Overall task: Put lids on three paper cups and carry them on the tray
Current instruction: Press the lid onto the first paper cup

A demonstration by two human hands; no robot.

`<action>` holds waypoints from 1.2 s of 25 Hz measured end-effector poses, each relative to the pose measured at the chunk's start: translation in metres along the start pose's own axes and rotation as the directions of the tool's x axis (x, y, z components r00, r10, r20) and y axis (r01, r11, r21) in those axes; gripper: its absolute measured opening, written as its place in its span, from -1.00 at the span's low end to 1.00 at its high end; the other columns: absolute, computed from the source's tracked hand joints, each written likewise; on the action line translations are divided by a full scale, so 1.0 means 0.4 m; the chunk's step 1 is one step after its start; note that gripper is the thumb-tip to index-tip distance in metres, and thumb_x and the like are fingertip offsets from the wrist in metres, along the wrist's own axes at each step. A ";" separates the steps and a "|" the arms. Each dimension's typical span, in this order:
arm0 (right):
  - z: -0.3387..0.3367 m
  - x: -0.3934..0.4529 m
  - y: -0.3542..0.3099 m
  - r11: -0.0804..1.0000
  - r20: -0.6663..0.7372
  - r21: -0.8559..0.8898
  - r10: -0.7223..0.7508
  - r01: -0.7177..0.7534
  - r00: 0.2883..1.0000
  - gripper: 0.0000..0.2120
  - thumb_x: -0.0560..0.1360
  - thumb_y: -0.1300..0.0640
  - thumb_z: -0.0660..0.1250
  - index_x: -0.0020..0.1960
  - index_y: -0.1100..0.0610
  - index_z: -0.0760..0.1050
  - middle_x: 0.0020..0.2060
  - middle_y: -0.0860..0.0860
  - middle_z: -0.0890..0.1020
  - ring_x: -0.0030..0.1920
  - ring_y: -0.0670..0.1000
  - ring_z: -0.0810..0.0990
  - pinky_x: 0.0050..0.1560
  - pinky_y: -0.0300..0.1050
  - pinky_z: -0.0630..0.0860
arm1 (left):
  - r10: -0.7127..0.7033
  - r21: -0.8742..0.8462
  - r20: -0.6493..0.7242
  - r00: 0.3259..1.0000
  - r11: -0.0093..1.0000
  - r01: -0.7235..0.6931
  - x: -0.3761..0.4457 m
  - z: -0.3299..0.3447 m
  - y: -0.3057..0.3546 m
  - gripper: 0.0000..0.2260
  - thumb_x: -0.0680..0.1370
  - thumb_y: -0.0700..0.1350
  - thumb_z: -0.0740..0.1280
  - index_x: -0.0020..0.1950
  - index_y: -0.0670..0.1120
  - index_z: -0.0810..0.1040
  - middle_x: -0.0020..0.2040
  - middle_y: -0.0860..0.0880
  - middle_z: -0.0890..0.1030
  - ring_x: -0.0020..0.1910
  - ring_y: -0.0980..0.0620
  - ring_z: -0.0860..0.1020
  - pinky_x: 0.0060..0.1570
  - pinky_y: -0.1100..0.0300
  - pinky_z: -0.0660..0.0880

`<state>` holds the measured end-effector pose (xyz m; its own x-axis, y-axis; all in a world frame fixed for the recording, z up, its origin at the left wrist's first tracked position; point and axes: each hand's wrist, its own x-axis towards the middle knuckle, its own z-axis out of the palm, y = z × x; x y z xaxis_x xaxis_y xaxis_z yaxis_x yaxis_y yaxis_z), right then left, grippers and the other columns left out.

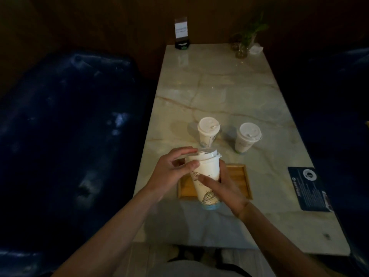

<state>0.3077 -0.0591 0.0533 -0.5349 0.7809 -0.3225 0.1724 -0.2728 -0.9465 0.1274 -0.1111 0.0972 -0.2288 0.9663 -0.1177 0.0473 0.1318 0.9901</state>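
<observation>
Third cup getting its lid above the wooden tray.

The left hand (171, 172) pinches the lid (203, 154) at the rim, likely to seat it; the right hand (225, 188) grips the held cup (205, 182) steady over the tray (241, 180). Two lidded cups (207, 130) wait farther back on the table (219, 86). Cup print and the right-hand leaflet (307, 188) are unreadable.

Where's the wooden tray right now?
In the head view, the shallow wooden tray lies on the marble table near its front edge, behind the white paper cup held in both hands.
</observation>
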 end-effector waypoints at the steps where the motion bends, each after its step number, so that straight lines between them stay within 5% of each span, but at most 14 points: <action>1: -0.004 0.006 0.004 1.000 0.031 0.010 0.023 -0.023 0.999 -0.30 0.33 -0.06 0.53 0.37 -0.08 0.29 0.20 0.03 0.61 0.18 0.02 0.63 0.16 0.09 0.61 | -0.002 -0.001 0.010 1.000 1.000 0.002 0.004 -0.010 -0.007 -0.72 0.43 -0.15 0.53 0.10 0.11 0.68 0.25 0.14 0.62 0.22 0.10 0.61 0.16 0.19 0.58; 6: 0.000 0.047 0.034 0.996 0.025 -0.080 0.033 -0.031 0.999 -0.26 0.35 0.11 0.58 0.43 -0.03 0.31 0.24 -0.03 0.60 0.19 -0.06 0.60 0.16 -0.07 0.61 | 0.071 0.092 0.068 0.995 0.993 -0.078 0.025 -0.051 -0.052 -0.67 0.37 -0.21 0.58 0.07 0.07 0.68 0.32 0.08 0.52 0.27 0.15 0.56 0.15 0.35 0.52; 11: 0.014 0.092 0.097 0.994 -0.077 -0.111 0.003 -0.012 0.997 -0.20 0.22 0.20 0.65 0.37 -0.04 0.40 0.19 -0.08 0.64 0.16 -0.08 0.63 0.10 -0.16 0.61 | 0.073 0.125 0.081 0.994 0.989 -0.082 0.040 -0.065 -0.125 -0.59 0.32 -0.24 0.60 0.04 0.14 0.65 0.32 0.14 0.53 0.32 0.20 0.51 0.33 0.18 0.47; 21: 0.043 0.151 0.175 0.981 -0.093 -0.190 -0.065 0.047 0.994 -0.22 0.23 0.30 0.64 0.38 0.17 0.41 0.22 0.06 0.63 0.21 -0.01 0.60 0.23 -0.10 0.54 | 0.123 0.241 0.066 0.990 0.961 -0.135 0.062 -0.085 -0.253 -0.53 0.29 -0.27 0.62 0.17 -0.07 0.64 0.37 0.03 0.53 0.37 0.16 0.48 0.38 0.02 0.45; 27: 0.064 0.189 0.219 0.980 -0.088 -0.192 -0.066 0.048 0.994 -0.21 0.19 0.40 0.63 0.35 0.20 0.41 0.11 -0.09 0.61 0.06 -0.35 0.60 0.02 -0.49 0.48 | 0.135 0.317 0.041 0.990 0.938 -0.141 0.064 -0.101 -0.297 -0.52 0.29 -0.17 0.63 0.18 -0.04 0.63 0.34 0.19 0.51 0.36 0.26 0.46 0.37 0.15 0.45; 30: 0.073 0.199 0.239 0.980 -0.103 -0.192 -0.074 0.053 0.992 -0.23 0.18 0.41 0.63 0.31 0.15 0.43 0.11 -0.10 0.62 0.09 -0.31 0.60 0.08 -0.42 0.50 | 0.132 0.326 0.042 0.990 0.935 -0.139 0.059 -0.104 -0.307 -0.51 0.29 -0.15 0.62 0.19 -0.04 0.62 0.33 0.25 0.48 0.38 0.24 0.45 0.37 0.09 0.45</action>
<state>0.2574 -0.0396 -0.0624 -0.4582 0.8526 -0.2513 0.2990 -0.1184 -0.9469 0.0757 -0.1137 -0.0241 -0.1790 0.9838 0.0110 0.3932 0.0613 0.9174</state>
